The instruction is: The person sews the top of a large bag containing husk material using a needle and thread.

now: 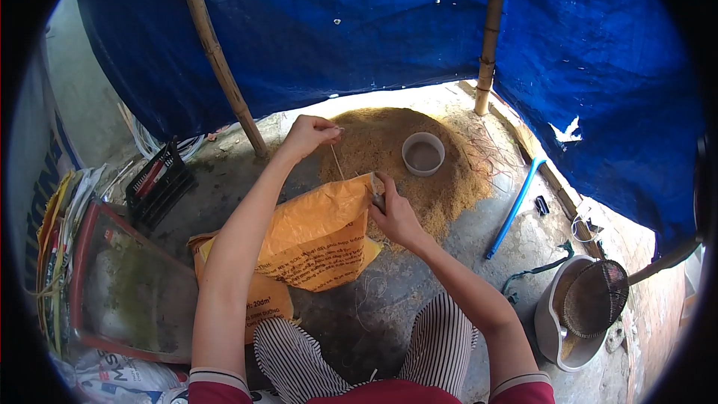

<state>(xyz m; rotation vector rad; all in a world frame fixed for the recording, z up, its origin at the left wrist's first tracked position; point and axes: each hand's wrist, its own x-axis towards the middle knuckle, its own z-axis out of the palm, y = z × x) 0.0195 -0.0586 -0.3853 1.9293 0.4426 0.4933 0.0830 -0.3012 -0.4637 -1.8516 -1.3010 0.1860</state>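
Observation:
An orange printed sack [321, 236] lies across in front of my knees, its top edge raised. My left hand [308, 137] is closed in a pinch on a thin string [337, 161], which runs down to the sack's top edge. My right hand [396, 213] is closed on the sack's upper right corner, thumb and fingers pressed on it. A small greyish patch shows between those fingers; I cannot make out what it is. Beyond the sack is a heap of brown grain-like material [366, 131] with a round pale tub [423, 154] resting on it.
More orange sacking [265, 303] lies beneath. A blue tube [514, 208] is on the floor to the right, near a grey bucket [550, 322] with a mesh strainer [596, 298]. Left are a black crate [158, 183] and a red-rimmed tray [90, 254]. A blue tarp [336, 30] hangs behind bamboo poles.

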